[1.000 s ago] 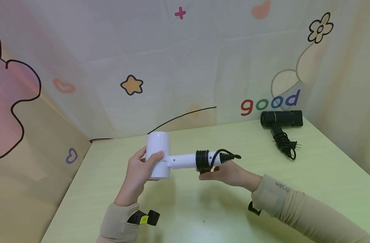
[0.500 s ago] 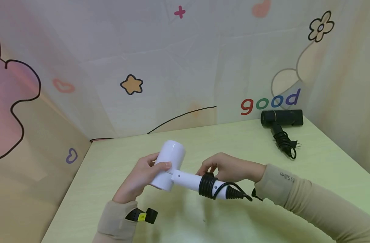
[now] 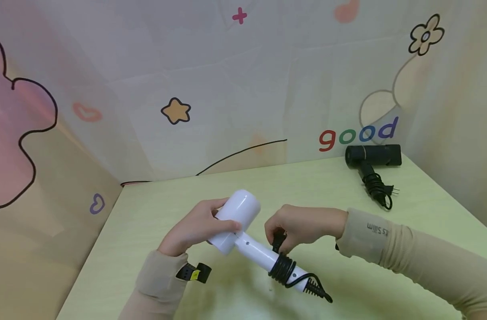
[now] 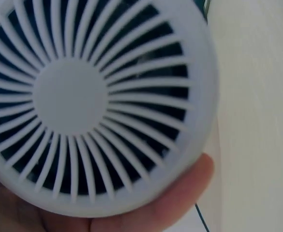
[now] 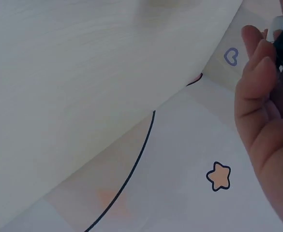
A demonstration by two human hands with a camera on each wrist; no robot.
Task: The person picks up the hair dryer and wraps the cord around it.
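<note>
A white hair dryer [image 3: 243, 209] is held above the table, its handle slanting down to the right. My left hand [image 3: 201, 226] grips its barrel, thumb across the front near the handle joint; the left wrist view looks straight at the round slatted grille [image 4: 71, 96]. Black cord [image 3: 282, 268] is wound round the handle, with a loop near the tail end. My right hand [image 3: 293, 226] pinches the black plug end [image 3: 279, 240] of that cord just above the coil. In the right wrist view curled fingers [image 5: 260, 92] show at the edge, around something dark.
A black hair dryer [image 3: 373, 155] with its cord wrapped round the handle lies at the table's back right, its plug [image 3: 394, 190] sticking out. A patterned curtain [image 3: 227, 89] stands behind the pale green table [image 3: 167, 195].
The white hair dryer has tilted, its handle swinging downward, and moved right and nearer. My right hand has gone from under the handle to above it, now holding the plug end.
</note>
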